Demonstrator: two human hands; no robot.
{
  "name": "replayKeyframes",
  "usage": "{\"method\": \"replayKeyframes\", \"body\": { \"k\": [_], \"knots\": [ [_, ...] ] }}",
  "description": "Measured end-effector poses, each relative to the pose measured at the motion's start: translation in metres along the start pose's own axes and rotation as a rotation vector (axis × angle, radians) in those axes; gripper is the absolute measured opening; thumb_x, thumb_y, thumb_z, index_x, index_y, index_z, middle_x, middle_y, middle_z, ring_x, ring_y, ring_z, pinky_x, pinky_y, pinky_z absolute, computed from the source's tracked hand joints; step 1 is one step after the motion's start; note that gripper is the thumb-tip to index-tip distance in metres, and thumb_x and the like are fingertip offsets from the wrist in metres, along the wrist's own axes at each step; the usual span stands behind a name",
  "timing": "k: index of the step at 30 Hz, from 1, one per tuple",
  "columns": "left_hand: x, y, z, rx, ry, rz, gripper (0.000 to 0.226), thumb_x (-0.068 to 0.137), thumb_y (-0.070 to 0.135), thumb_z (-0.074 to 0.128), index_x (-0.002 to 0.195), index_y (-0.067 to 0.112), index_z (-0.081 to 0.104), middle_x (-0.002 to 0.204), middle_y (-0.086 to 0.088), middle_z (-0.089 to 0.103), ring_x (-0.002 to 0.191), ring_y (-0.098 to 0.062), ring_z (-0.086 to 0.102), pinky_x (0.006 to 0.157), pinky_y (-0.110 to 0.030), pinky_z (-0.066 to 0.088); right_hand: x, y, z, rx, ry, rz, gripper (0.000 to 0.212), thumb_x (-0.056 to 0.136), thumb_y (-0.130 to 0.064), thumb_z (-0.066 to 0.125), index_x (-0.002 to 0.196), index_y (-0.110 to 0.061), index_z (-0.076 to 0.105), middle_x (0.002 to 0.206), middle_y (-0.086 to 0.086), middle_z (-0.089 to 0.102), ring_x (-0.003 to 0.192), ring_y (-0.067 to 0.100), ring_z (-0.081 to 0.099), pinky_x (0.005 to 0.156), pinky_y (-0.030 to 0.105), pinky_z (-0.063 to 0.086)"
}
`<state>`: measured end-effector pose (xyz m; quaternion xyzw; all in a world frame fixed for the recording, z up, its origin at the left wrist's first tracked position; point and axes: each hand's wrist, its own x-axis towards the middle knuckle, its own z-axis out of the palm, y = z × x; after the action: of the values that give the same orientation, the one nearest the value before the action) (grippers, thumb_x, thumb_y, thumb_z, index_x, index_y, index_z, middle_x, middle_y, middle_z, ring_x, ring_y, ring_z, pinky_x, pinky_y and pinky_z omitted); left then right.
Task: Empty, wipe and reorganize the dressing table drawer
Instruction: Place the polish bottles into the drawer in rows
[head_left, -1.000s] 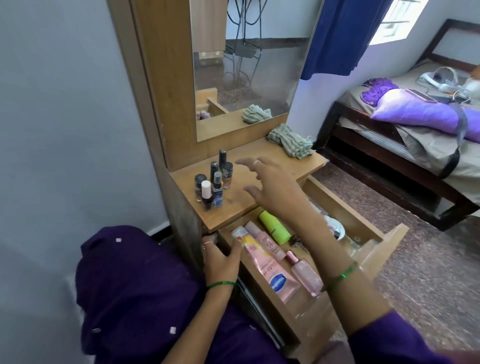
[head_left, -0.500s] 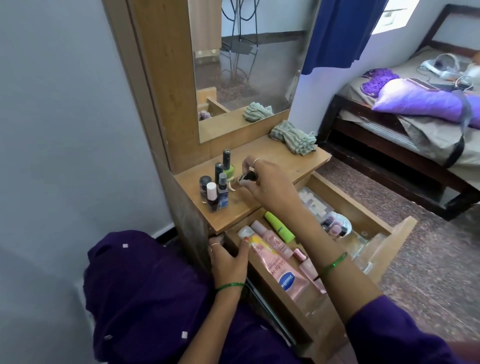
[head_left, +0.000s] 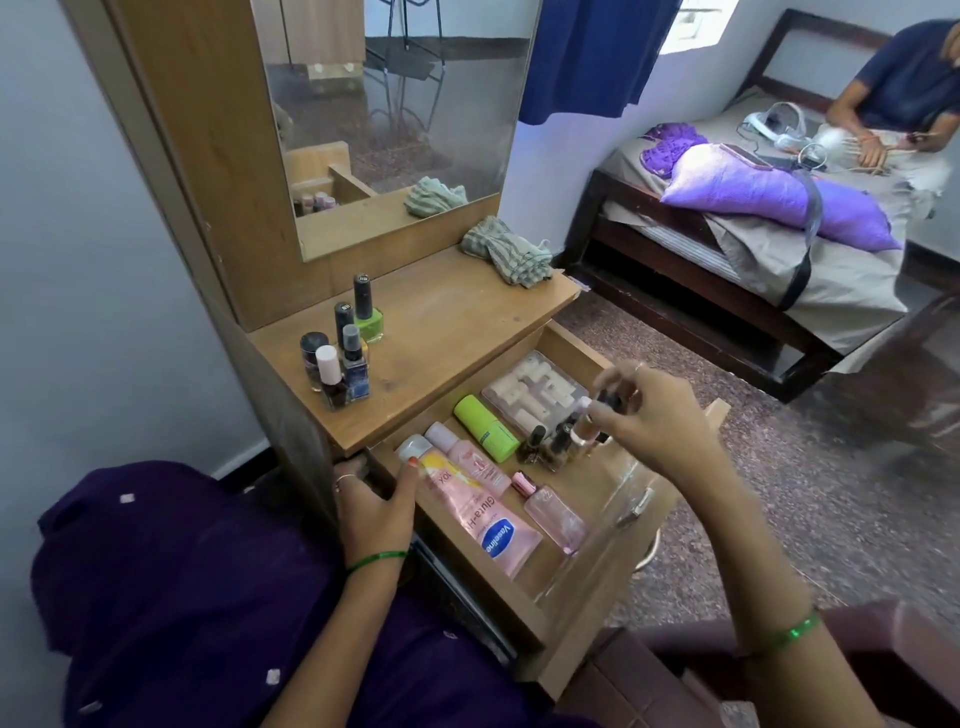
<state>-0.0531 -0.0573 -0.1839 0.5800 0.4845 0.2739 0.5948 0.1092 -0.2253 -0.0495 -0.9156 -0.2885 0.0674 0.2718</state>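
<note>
The wooden drawer (head_left: 613, 613) of the dressing table stands pulled out. Inside lie a pink Vaseline tube (head_left: 478, 525), a pink bottle (head_left: 470, 460), a green tube (head_left: 485, 428), a pink perfume bottle (head_left: 553, 512), a clear box of rolls (head_left: 535, 392) and a few small nail polish bottles (head_left: 550, 447). My right hand (head_left: 649, 421) hovers over the drawer's middle and pinches a small dark-capped bottle (head_left: 597, 415). My left hand (head_left: 376, 512) grips the drawer's left wall, thumb inside. Several nail polish bottles (head_left: 343, 353) stand on the tabletop (head_left: 447, 322).
A striped cloth (head_left: 511, 252) lies at the tabletop's back right under the mirror (head_left: 395, 114). A bed (head_left: 753, 249) with a purple pillow stands to the right, and a person sits on it. Speckled floor (head_left: 779, 467) lies between table and bed.
My right hand left the bottles on the tabletop and moved down right into the drawer, where it now pinches a small bottle. My left hand stayed on the drawer wall.
</note>
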Motion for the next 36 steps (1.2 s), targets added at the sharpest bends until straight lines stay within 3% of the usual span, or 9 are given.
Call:
{"method": "replayKeyframes", "body": {
  "k": [2, 6, 19, 28, 31, 36],
  "knots": [
    [0.000, 0.000, 0.001, -0.014, -0.001, 0.005, 0.058, 0.080, 0.026, 0.071, 0.129, 0.008, 0.046, 0.127, -0.008, 0.052, 0.117, -0.023, 0.052, 0.097, -0.039, 0.046, -0.003, 0.009, 0.014, -0.025, -0.082, 0.043, 0.016, 0.075, -0.019, 0.075, 0.086, -0.019, 0.064, 0.071, -0.008, 0.066, 0.061, 0.003, 0.059, 0.052, 0.015, 0.045],
    [-0.002, 0.002, 0.000, -0.011, -0.007, -0.005, 0.061, 0.081, 0.026, 0.071, 0.132, 0.008, 0.043, 0.131, -0.008, 0.050, 0.118, -0.023, 0.051, 0.097, -0.040, 0.046, 0.000, 0.020, 0.049, -0.199, -0.148, 0.042, 0.017, 0.070, -0.026, 0.074, 0.081, -0.019, 0.063, 0.078, -0.001, 0.064, 0.071, 0.017, 0.060, 0.064, 0.035, 0.054],
    [-0.002, 0.001, -0.001, 0.001, -0.017, -0.015, 0.063, 0.079, 0.030, 0.072, 0.132, 0.011, 0.043, 0.131, -0.007, 0.049, 0.119, -0.022, 0.050, 0.100, -0.043, 0.046, 0.006, 0.035, 0.090, -0.307, -0.130, -0.005, 0.018, 0.080, -0.020, 0.065, 0.095, -0.013, 0.058, 0.097, 0.012, 0.062, 0.077, 0.027, 0.062, 0.070, 0.042, 0.055],
    [-0.005, 0.007, -0.001, -0.001, -0.003, -0.005, 0.059, 0.081, 0.025, 0.071, 0.130, 0.008, 0.044, 0.129, -0.006, 0.049, 0.109, -0.012, 0.049, 0.083, -0.027, 0.043, -0.003, 0.017, 0.070, -0.286, -0.053, -0.023, 0.015, 0.087, -0.025, 0.062, 0.094, -0.012, 0.062, 0.086, 0.006, 0.067, 0.072, 0.020, 0.061, 0.068, 0.035, 0.054],
    [-0.005, 0.007, -0.001, 0.005, -0.002, -0.013, 0.055, 0.080, 0.025, 0.071, 0.127, 0.012, 0.045, 0.124, -0.003, 0.050, 0.105, -0.013, 0.051, 0.083, -0.029, 0.045, -0.001, -0.016, 0.056, -0.138, -0.018, -0.061, 0.021, 0.087, -0.027, 0.064, 0.103, -0.014, 0.065, 0.081, 0.002, 0.064, 0.074, 0.017, 0.062, 0.073, 0.035, 0.055],
    [-0.005, 0.005, -0.001, 0.006, -0.007, -0.023, 0.057, 0.078, 0.031, 0.073, 0.125, 0.015, 0.045, 0.125, -0.004, 0.049, 0.113, -0.019, 0.053, 0.095, -0.044, 0.050, 0.005, -0.093, 0.062, 0.032, -0.065, -0.366, 0.033, 0.088, -0.033, 0.061, 0.119, -0.023, 0.056, 0.084, -0.007, 0.062, 0.074, 0.006, 0.060, 0.072, 0.023, 0.053]
  ]
}}
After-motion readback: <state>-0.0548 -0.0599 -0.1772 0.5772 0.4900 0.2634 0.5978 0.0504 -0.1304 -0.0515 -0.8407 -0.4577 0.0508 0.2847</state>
